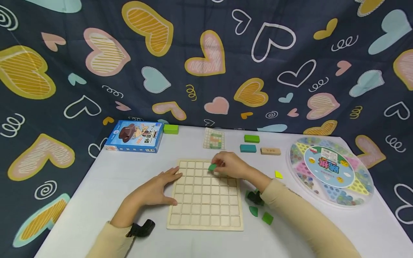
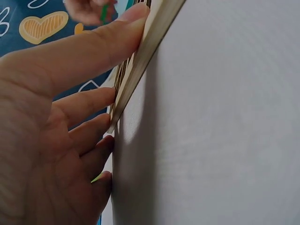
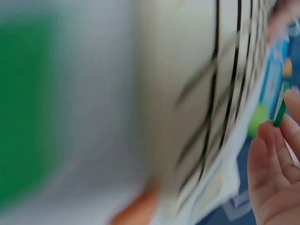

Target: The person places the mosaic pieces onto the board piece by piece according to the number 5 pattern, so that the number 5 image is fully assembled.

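Observation:
A pale wooden board with a grid of square recesses lies on the white table. My left hand rests along its left side, thumb and fingertips at the rim; in the left wrist view the thumb presses the board's edge with the fingers extended. Above the board's far part, my right hand pinches a small green tile between thumb and fingers. The right wrist view shows that tile edge-on, held over the grid. Loose green tiles lie right of the board, partly hidden by the right wrist.
Behind the board lies a pattern card. A blue game box stands back left beside a green block. Back right are a teal block, a wooden block, a yellow tile and a round marble-game case.

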